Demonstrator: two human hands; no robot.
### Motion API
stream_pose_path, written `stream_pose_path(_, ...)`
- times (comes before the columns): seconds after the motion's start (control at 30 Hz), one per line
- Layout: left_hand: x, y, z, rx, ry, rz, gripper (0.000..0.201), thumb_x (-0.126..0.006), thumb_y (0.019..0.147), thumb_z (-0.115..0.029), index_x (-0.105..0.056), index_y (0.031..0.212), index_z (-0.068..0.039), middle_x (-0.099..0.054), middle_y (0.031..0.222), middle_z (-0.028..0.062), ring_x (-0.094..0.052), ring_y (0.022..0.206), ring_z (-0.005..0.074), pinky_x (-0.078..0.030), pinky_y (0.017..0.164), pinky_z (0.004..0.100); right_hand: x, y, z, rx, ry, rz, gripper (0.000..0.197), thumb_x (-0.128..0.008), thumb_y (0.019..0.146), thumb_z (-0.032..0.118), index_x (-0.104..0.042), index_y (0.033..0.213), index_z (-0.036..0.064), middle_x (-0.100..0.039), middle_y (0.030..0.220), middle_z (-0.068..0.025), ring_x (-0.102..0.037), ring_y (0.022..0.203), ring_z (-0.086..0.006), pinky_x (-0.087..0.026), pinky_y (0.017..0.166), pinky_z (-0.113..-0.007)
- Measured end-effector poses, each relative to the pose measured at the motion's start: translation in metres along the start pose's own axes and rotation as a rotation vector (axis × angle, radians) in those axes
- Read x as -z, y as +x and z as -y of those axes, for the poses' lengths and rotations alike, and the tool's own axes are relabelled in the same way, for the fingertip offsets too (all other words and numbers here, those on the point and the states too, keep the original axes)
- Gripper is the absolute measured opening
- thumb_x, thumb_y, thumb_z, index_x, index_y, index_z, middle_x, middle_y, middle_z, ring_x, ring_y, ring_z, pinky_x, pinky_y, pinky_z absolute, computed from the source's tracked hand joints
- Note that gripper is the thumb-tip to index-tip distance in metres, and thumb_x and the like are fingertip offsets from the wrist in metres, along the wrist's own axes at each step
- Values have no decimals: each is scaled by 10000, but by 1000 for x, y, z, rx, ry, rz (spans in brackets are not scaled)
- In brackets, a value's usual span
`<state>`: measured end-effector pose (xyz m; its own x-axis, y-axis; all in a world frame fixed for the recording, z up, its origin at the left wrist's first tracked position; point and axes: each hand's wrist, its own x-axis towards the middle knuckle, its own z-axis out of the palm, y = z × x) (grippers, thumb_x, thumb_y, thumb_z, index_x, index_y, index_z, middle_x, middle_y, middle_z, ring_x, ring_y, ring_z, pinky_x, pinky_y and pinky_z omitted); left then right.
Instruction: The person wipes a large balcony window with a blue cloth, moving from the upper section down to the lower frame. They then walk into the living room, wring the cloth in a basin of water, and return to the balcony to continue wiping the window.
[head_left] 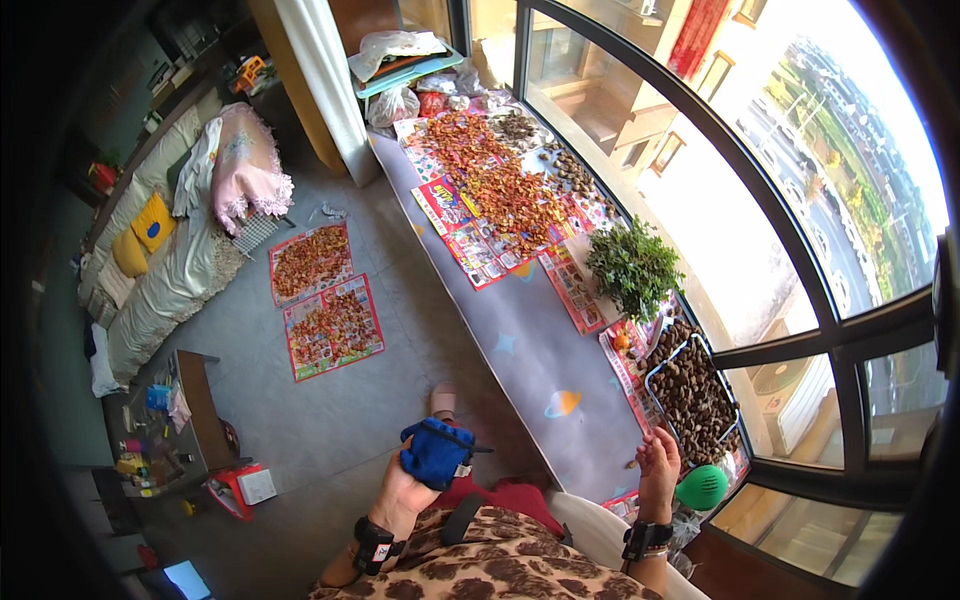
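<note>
My left hand (pixel 402 490) is closed around a small blue cloth pouch (pixel 436 455) with a dark strap and a white tag, held up in front of my body. Raised beside the table's near end, my right hand (pixel 657 470) has loosely bent fingers and nothing visible in it. Just right of that hand is a round green object (pixel 702 488) with slits. Past the fingers, a white-rimmed rack or tray (pixel 650 380) is heaped with small brown lumpy pieces (pixel 690 395).
A long grey table (pixel 500 340) runs beside the windows. Orange-brown dried pieces (pixel 500 185) cover printed sheets there, with a leafy green plant (pixel 633 268) nearby. More pieces lie on floor sheets (pixel 333 330). A sofa (pixel 170 300) and low cabinet (pixel 190 400) stand left.
</note>
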<state>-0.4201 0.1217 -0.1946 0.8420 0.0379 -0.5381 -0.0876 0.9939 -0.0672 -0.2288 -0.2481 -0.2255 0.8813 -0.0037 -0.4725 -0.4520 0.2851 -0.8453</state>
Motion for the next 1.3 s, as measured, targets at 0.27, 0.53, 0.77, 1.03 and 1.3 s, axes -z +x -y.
stream_pose_path(0.27,-34,44,-168,-34,-36,-141,425,-581,970,-317,-579,1305,-56,-627,1321,152,-594,1211,356,-481,1048,522,-108,13,-48,-122,-172,-141,289,-612,985,169,-589,1256,74,-670,1045,-58,-654,839,-151,-543,733,-272)
stream_pose_path(0.53,-97,58,-349,-327,129,-20,330,-525,1005,-328,-630,1205,-88,-652,1269,132,-606,1188,360,-504,984,540,-316,87,-90,-128,-353,254,288,-597,1000,162,-580,1256,30,-673,1071,-93,-678,903,-174,-556,780,-298)
stream_pose_path(0.77,-126,149,-393,-90,-35,-80,362,-474,992,-355,-646,1205,-119,-663,1259,118,-609,1169,367,-505,925,594,-371,133,-100,-196,-489,186,286,-589,1002,167,-600,1234,0,-681,1087,-110,-681,954,-198,-556,825,-323)
stream_pose_path(1.03,-219,254,-460,-66,221,-534,203,-405,982,-191,-405,782,-160,-389,779,19,-419,836,213,-416,922,388,-457,265,-135,-252,-596,163,255,-574,1000,134,-609,1221,13,-689,1060,-94,-677,909,-163,-545,777,-294)
stream_pose_path(1.3,-244,321,-572,72,238,-514,197,-395,1001,-181,-500,836,-161,-485,824,28,-511,883,225,-478,787,371,-559,241,-121,-320,-495,72,263,-560,1016,142,-595,1241,12,-679,1070,-91,-661,940,-159,-542,825,-294)
